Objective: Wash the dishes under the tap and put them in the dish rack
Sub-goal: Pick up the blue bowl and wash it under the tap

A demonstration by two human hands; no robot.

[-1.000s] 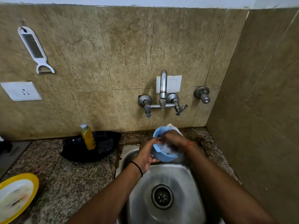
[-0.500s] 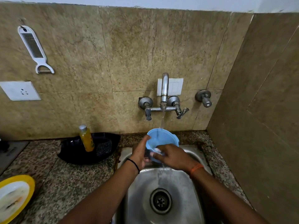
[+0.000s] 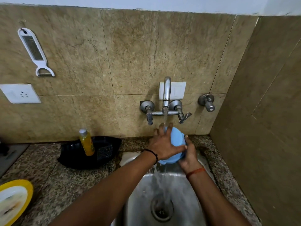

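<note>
Your left hand [image 3: 164, 145] spreads over the blue bowl [image 3: 175, 141], your right hand [image 3: 189, 156] clasps its rim; the bowl sits upside down directly below the tap [image 3: 166, 98], equally near both hands; no rack shows.

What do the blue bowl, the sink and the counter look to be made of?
Blue bowl: likely plastic, a matte, even colour with no glaze shine. Sink: stainless steel by its brushed grey sheen and reflections. Counter: speckled polished stone, probably granite.
</note>
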